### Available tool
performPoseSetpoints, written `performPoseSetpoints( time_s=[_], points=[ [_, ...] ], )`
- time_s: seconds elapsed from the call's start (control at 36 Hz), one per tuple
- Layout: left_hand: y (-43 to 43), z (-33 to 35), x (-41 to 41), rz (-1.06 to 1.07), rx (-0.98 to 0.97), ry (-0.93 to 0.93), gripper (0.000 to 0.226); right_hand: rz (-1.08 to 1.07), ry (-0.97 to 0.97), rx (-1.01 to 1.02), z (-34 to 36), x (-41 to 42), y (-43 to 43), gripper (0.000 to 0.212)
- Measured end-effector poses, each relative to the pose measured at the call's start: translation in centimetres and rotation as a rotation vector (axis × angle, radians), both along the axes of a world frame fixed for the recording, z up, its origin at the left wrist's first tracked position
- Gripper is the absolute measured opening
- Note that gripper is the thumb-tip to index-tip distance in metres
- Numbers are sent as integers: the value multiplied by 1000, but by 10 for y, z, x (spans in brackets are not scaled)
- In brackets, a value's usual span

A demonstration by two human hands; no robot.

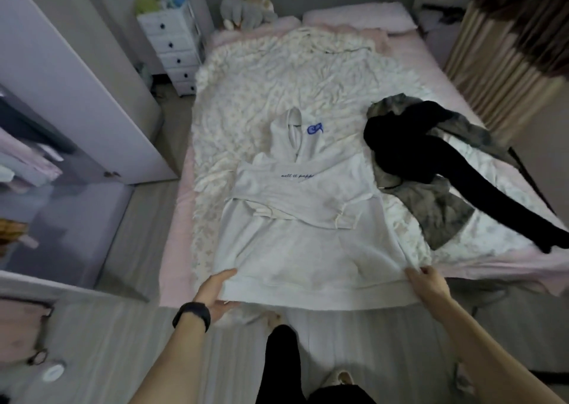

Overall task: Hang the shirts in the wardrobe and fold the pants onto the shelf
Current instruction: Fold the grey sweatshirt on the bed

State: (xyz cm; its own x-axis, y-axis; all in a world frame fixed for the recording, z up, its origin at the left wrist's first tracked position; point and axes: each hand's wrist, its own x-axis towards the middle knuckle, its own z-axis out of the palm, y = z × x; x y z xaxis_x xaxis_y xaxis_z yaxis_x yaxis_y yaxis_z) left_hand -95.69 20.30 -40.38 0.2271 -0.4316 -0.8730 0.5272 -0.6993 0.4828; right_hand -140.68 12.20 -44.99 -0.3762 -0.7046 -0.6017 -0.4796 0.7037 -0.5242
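A white hooded sweatshirt lies flat on the bed, hood away from me, sleeves folded across its chest. My left hand grips the hem's left corner, thumb under the cloth and fingers on top. My right hand pinches the hem's right corner. To the right lie black pants across a grey-green mottled garment. The open wardrobe with hanging clothes is at the far left.
The bed has a pink sheet and a crumpled white blanket. A white drawer unit stands at the bed's left head end. The wardrobe door stands open beside the bed. Curtains hang on the right.
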Motion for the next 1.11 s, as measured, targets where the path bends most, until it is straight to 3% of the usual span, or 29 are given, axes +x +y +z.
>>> performPoseSetpoints(
  time_s=[0.11,0.19,0.39,0.58,0.75,0.89,1.0,1.11],
  points=[
    [9,11,1,-12,-38,49,31,0,-108,-8,12,0,14,24],
    [18,9,6,1,-70,52,32,-5,-136,-5,9,0,31,29],
    [24,18,33,-32,-46,-125,38,-25,117,-37,7,-22,44,42],
    [32,25,48,-70,-5,-167,31,-103,148,-40,16,-32,45,35],
    [36,8,43,104,-15,9,19,-145,-116,-80,14,-16,56,29],
    [31,2,33,194,6,-121,7,-265,-295,-179,7,-21,61,21],
    [42,-2,36,115,-7,-242,26,-285,-195,-181,-3,-36,65,15],
    [72,-11,32,7,76,-280,29,-225,26,-44,-14,-38,77,17]
  ],
)
